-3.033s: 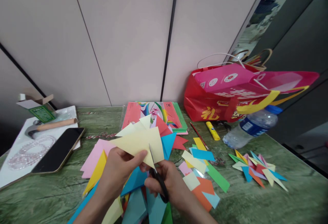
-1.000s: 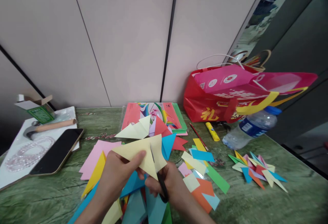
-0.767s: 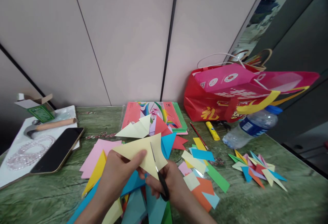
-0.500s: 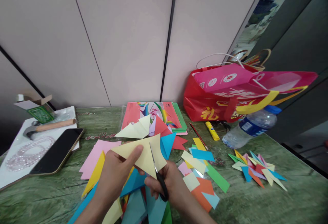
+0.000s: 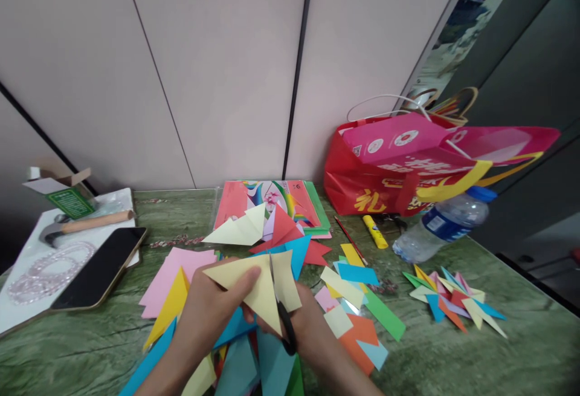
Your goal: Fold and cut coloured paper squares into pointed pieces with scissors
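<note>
My left hand (image 5: pixel 215 302) pinches a pale yellow folded paper (image 5: pixel 254 284), thumb on top, its pointed end to the left. My right hand (image 5: pixel 306 317) is closed on black-handled scissors (image 5: pixel 286 326). Their blades cross the paper near its right side, and a slit runs between the main part and the right-hand strip (image 5: pixel 287 284). Below the hands lies a heap of folded papers, among them teal pieces (image 5: pixel 274 363), blue ones (image 5: pixel 151 357) and a yellow one (image 5: pixel 172 311). A cream folded paper (image 5: pixel 240 231) and red pointed pieces (image 5: pixel 283 223) lie beyond the hands.
Paper offcuts (image 5: pixel 385 314) are scattered to the right, beside a pinwheel-like pile of colored pieces (image 5: pixel 453 299). A glue stick (image 5: pixel 375 231), water bottle (image 5: pixel 446 223) and red bag (image 5: pixel 357 181) stand or lie behind. At left are a phone (image 5: pixel 102 269), hammer (image 5: pixel 97 222) and green box (image 5: pixel 72 201).
The scissor blades have closed along the paper, which is now cut through near its right side. The right strip has separated slightly from the rest.
</note>
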Available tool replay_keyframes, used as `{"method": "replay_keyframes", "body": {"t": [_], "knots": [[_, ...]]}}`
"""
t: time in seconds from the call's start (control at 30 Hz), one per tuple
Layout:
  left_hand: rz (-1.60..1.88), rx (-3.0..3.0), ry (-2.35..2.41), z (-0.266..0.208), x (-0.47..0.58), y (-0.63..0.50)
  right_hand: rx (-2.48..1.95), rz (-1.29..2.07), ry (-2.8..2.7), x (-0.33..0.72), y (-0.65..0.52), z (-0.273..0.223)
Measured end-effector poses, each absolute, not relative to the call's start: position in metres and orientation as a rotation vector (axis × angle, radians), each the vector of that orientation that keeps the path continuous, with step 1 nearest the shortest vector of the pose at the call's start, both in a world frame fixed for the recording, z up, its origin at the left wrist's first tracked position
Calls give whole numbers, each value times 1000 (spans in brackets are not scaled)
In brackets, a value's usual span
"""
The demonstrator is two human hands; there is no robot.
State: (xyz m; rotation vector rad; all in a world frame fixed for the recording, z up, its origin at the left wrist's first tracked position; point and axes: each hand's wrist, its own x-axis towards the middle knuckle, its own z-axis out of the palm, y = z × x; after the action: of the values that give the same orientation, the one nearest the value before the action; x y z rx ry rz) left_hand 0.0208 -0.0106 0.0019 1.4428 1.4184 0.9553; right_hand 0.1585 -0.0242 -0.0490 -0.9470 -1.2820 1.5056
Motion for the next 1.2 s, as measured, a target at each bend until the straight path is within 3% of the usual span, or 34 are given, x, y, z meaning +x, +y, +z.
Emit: {"method": "replay_keyframes", "body": {"t": [1.2], "knots": [[1029, 1281, 1387, 4, 28, -12, -1061, 1585, -1031, 151, -25, -48]]}}
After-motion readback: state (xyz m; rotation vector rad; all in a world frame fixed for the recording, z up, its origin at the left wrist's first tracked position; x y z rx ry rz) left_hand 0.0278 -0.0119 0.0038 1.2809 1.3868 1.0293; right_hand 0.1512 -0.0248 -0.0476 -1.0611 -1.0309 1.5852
